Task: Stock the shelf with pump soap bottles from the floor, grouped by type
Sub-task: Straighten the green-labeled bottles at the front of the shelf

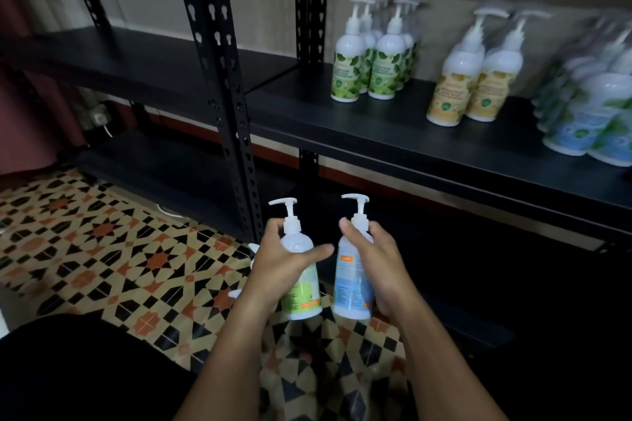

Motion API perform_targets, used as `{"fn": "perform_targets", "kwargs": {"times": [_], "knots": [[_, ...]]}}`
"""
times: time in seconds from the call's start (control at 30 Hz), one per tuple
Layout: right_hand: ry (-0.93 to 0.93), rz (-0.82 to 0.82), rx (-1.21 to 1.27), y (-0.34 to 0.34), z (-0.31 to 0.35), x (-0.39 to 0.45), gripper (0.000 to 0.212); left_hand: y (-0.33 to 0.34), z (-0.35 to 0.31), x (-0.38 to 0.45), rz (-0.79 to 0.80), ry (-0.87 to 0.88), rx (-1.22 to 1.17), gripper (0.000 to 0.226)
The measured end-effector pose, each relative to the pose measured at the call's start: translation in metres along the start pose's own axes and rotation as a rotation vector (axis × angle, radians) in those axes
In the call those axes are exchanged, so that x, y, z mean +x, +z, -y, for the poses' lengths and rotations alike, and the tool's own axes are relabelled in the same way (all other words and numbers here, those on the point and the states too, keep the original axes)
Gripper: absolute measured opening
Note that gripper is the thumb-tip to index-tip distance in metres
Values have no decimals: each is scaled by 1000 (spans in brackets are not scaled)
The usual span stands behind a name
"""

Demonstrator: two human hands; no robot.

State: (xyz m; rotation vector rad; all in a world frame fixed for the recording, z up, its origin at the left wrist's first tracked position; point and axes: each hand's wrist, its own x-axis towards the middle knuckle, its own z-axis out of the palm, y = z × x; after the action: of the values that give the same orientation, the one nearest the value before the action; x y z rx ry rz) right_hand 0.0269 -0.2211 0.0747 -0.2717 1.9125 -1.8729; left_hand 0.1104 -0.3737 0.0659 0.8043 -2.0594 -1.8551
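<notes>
Left hand [280, 267] gripping a white green-labelled pump bottle [301, 270], right hand [376, 263] gripping a white blue-labelled pump bottle [352, 280], both upright side by side above patterned floor tiles [102, 249], below the black metal shelf [393, 133]

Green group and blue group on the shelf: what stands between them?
In the head view, the yellow bottles stand between the green group and the blue group on the shelf.

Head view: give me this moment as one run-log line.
left hand: holds green-label bottle | right hand: holds blue-label bottle | shelf: green, yellow, blue groups
</notes>
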Motion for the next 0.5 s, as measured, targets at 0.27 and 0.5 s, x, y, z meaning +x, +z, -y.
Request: {"fn": "perform_targets", "kwargs": {"times": [0.27,0.5], "knots": [[-28,0,-75,-8,-3,-19,58,-1,-1,-12,-86,-24,13,63],[-56,-62,-31,-11,-14,-17,49,-1,9,-24,-117,160,-17,32]]}}
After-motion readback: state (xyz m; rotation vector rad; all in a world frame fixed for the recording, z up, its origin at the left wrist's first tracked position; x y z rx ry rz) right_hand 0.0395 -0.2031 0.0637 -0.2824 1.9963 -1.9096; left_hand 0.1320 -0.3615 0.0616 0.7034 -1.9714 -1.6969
